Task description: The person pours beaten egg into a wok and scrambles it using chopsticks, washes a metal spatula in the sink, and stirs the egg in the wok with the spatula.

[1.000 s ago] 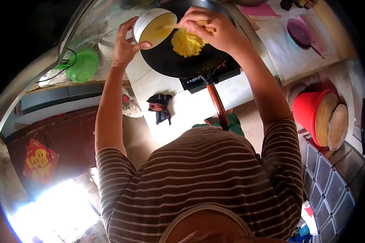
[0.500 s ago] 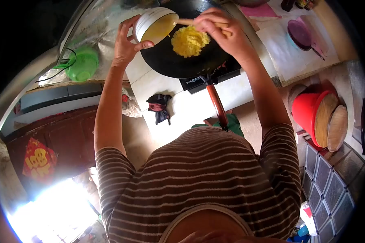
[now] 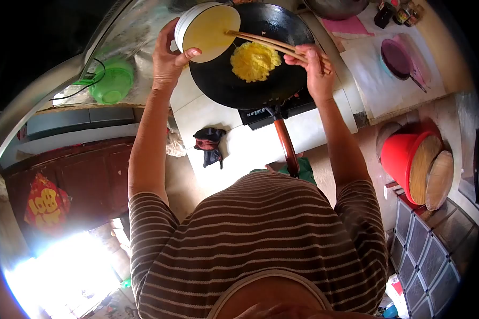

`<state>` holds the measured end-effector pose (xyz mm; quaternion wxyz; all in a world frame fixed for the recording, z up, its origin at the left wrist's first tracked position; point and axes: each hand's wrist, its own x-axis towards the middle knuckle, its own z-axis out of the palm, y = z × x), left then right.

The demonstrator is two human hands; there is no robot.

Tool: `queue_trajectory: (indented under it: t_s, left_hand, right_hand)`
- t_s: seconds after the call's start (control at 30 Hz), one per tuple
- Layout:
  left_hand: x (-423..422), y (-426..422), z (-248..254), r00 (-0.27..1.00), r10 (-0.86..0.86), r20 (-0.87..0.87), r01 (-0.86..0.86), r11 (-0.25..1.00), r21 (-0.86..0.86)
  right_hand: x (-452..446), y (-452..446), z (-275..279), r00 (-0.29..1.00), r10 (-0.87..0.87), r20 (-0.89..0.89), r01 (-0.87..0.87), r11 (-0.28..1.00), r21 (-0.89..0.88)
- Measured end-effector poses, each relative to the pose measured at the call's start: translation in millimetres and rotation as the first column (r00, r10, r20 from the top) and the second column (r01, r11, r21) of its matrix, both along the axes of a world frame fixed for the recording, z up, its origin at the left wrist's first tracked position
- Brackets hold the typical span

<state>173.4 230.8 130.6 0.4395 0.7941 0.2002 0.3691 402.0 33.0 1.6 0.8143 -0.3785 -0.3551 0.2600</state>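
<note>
My left hand (image 3: pixel 170 58) grips a white bowl (image 3: pixel 207 32) by its rim and side, thumb at the lower edge. The bowl is tilted on its side over the wok's left part, its inside coated with yellow egg. My right hand (image 3: pixel 315 69) is closed on a pair of wooden chopsticks (image 3: pixel 266 41), whose tips point into the bowl's opening. Below them a round clump of yellow egg (image 3: pixel 254 62) lies in the black wok (image 3: pixel 218 82). The wok rests on a black stove (image 3: pixel 258 118), its brown handle (image 3: pixel 286 141) towards my body.
A dark cloth item (image 3: pixel 209 146) lies on the white counter. At the left is a green basket (image 3: pixel 112 82). On the right are a purple pan (image 3: pixel 395 57), small jars (image 3: pixel 404 13), and a red bucket (image 3: pixel 400 159) with round wooden boards beside it.
My right hand has moved right and down, away from the bowl, uncovering the wok's far side. The chopsticks now show at full length. The bowl has tipped further, its opening facing me more.
</note>
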Motion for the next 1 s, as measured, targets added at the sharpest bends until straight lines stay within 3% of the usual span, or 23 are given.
queue_trajectory:
  t_s: [0.17, 0.33, 0.43, 0.47, 0.53, 0.57, 0.67, 0.73, 0.77, 0.83, 0.9, 0.93, 1.0]
  left_hand:
    - [5.3, -0.8, -9.0, 1.000, -0.001, 0.025, 0.002, 0.999, -0.039]
    - [8.3, -4.5, -12.0, 0.999, 0.005, 0.037, -0.002, 0.997, -0.077]
    - [4.4, 0.3, -13.3, 1.000, -0.003, 0.012, 0.004, 0.997, -0.073]
    - [3.0, 2.0, -13.7, 1.000, -0.006, 0.006, 0.006, 0.997, -0.078]
    - [0.7, 7.1, -14.3, 0.999, -0.034, 0.012, 0.035, 0.996, -0.087]
    - [0.2, 8.7, -13.6, 0.999, -0.041, 0.009, 0.042, 0.995, -0.090]
    - [-3.6, 10.7, -13.2, 0.999, -0.033, 0.035, 0.038, 0.990, -0.136]
    - [-6.6, 11.9, -13.2, 0.998, -0.042, 0.048, 0.049, 0.986, -0.161]
    - [-7.1, 11.9, -13.5, 0.997, -0.047, 0.069, 0.059, 0.982, -0.182]
    - [-7.4, 10.9, -12.6, 0.994, -0.082, 0.074, 0.096, 0.971, -0.221]
    - [-7.8, 12.2, -11.4, 0.990, -0.115, 0.083, 0.133, 0.958, -0.255]
    - [-9.0, 12.9, -12.1, 0.990, -0.113, 0.089, 0.132, 0.959, -0.251]
    - [-11.7, 13.0, -13.0, 0.990, -0.105, 0.095, 0.126, 0.960, -0.249]
  right_hand:
    - [-29.2, -8.8, -14.5, 0.975, 0.037, -0.219, -0.045, 0.998, -0.032]
    - [-19.9, -6.2, 0.3, 0.981, 0.058, -0.187, -0.042, 0.995, 0.092]
    - [2.9, 1.1, 35.5, 0.990, -0.079, 0.117, 0.066, 0.991, 0.117]
    - [6.1, 4.1, 42.0, 0.990, -0.085, 0.114, 0.072, 0.991, 0.114]
    - [5.1, 11.5, 53.0, 0.873, -0.074, 0.482, 0.029, 0.994, 0.101]
    - [-1.0, 11.0, 58.9, 0.863, 0.043, 0.503, -0.082, 0.995, 0.057]
    - [-5.5, 13.8, 80.1, 0.796, 0.090, 0.598, -0.119, 0.993, 0.010]
    - [-6.5, 15.5, 103.3, 0.774, -0.066, 0.629, -0.080, 0.976, 0.202]
    - [-0.5, 19.0, 108.3, 0.683, -0.161, 0.713, 0.002, 0.976, 0.218]
    - [-2.7, 32.5, 114.3, 0.807, -0.109, 0.580, -0.044, 0.969, 0.242]
    - [-8.7, 42.9, 106.2, 0.874, 0.278, 0.400, -0.368, 0.915, 0.168]
    - [-4.8, 34.9, 102.9, 0.867, 0.285, 0.410, -0.325, 0.945, 0.029]
    - [5.9, 26.1, 112.4, 0.843, 0.302, 0.445, -0.316, 0.948, -0.045]
